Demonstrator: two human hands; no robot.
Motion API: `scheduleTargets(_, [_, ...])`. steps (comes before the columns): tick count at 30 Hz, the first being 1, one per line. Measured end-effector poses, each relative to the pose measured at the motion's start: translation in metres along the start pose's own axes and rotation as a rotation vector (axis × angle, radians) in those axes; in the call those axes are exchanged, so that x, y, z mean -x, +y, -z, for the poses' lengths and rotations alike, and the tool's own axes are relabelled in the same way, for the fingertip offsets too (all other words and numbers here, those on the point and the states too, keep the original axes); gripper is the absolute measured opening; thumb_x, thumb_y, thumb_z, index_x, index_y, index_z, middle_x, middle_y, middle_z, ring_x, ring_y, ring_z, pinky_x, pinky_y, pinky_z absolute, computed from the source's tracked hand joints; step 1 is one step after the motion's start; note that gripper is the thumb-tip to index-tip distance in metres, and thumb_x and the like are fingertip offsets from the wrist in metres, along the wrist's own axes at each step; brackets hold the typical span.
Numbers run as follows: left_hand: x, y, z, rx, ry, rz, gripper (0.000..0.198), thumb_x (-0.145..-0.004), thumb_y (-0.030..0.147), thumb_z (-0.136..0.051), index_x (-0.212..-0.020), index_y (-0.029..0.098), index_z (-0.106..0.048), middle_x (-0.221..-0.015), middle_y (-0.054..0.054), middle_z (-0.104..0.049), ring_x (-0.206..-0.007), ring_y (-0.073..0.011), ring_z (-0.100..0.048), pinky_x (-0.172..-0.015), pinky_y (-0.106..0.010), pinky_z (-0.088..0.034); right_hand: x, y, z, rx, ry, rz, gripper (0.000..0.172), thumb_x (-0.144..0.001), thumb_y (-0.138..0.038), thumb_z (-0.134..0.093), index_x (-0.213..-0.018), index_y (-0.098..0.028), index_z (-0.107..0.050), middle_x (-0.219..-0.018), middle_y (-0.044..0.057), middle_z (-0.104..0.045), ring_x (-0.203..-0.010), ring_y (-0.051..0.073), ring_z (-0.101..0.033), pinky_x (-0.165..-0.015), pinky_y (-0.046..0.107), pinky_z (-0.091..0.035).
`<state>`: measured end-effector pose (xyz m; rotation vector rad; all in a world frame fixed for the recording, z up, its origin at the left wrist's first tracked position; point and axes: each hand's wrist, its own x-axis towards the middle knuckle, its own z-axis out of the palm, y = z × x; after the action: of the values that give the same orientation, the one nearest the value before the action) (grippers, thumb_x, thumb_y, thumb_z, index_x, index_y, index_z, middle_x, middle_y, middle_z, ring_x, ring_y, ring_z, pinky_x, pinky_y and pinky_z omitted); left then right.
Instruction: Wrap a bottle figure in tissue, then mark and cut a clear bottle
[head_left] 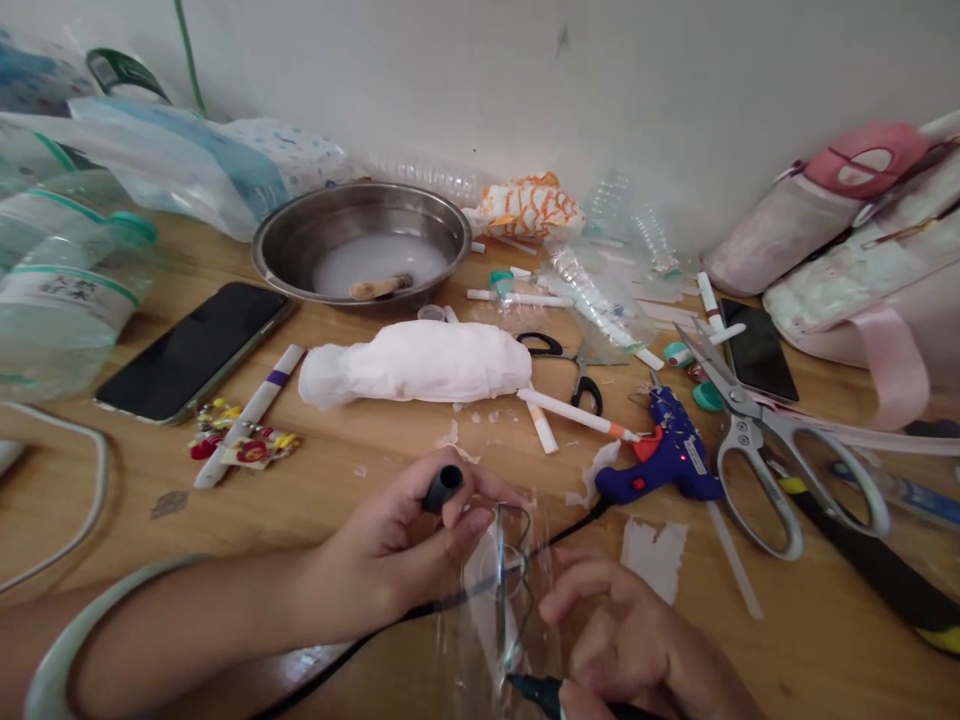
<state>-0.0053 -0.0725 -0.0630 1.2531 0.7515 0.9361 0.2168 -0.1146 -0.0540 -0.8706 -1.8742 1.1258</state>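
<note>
My left hand (pixel 401 550) is closed, with a dark marker cap (pixel 442 487) between its fingers. Its thumb and fingertips also pinch the top edge of a clear plastic piece (pixel 480 640). My right hand (pixel 637 635) grips a black marker (pixel 534 690) whose tip touches the lower part of that plastic. A dark outline with a straight side and a wavy side runs down the plastic. Just beyond my hands lies a bottle-shaped form wrapped in white paper (pixel 427 360). The marker's rear end is cut off by the frame's bottom edge.
A blue glue gun (pixel 664 450) lies right, its black cord running under the plastic. Beside it are large scissors (pixel 750 430). Behind are a metal basin (pixel 360 245) holding cloudy liquid and a brush, and cut bottles (pixel 600 290). A phone (pixel 195 350) lies left.
</note>
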Motion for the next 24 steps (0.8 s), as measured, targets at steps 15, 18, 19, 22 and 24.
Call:
scheduleTargets(15, [0.0,0.0,0.002,-0.074,-0.022,-0.021,0.024,-0.089,0.009,-0.051,-0.072,0.022,-0.04,-0.096,-0.002,-0.07,-0.098,-0.0143,-0.067,-0.078,-0.024,-0.051,0.011,0.006,-0.008,0.182,0.003,-0.111,0.031,-0.067,-0.018,-0.079,-0.095,-0.03,-0.071,-0.09,0.0,-0.077,-0.086,0.024,-0.075,-0.07,0.028,-0.064])
scheduleTargets(18, [0.0,0.0,0.003,-0.076,-0.022,-0.017,0.024,-0.089,0.008,-0.051,-0.073,0.022,-0.04,-0.097,-0.003,-0.07,-0.097,-0.0143,-0.067,-0.078,-0.024,-0.05,0.012,0.008,-0.007,0.188,0.007,-0.132,0.029,-0.069,-0.021,-0.078,-0.095,-0.03,-0.072,-0.097,0.002,-0.076,-0.078,0.023,-0.076,-0.067,0.029,-0.065])
scheduleTargets(19, [0.0,0.0,0.003,-0.07,-0.022,-0.012,0.023,-0.089,0.008,-0.05,-0.073,0.022,-0.04,-0.097,-0.002,-0.07,-0.097,-0.0142,-0.067,-0.079,-0.024,-0.05,0.013,0.009,-0.007,0.197,-0.004,-0.143,0.03,-0.068,-0.022,-0.078,-0.097,-0.03,-0.072,-0.1,0.003,-0.075,-0.074,0.022,-0.076,-0.065,0.03,-0.065])
scheduleTargets(22, [0.001,-0.001,0.003,-0.043,-0.022,-0.006,0.023,-0.09,0.007,-0.049,-0.073,0.022,-0.041,-0.098,-0.002,-0.07,-0.099,-0.0139,-0.066,-0.081,-0.024,-0.05,0.013,0.008,-0.012,0.175,-0.085,-0.163,0.035,-0.069,-0.02,-0.075,-0.102,-0.029,-0.069,-0.086,0.001,-0.073,-0.069,0.021,-0.075,-0.067,0.031,-0.064])
scheduleTargets(24, [0.001,-0.001,0.003,-0.037,-0.027,-0.007,0.023,-0.09,0.007,-0.049,-0.073,0.022,-0.042,-0.099,-0.001,-0.07,-0.099,-0.0131,-0.066,-0.081,-0.024,-0.051,0.013,0.006,-0.019,0.149,-0.01,-0.178,0.035,-0.068,-0.017,-0.074,-0.101,-0.028,-0.067,-0.075,-0.001,-0.07,-0.075,0.022,-0.075,-0.066,0.03,-0.064])
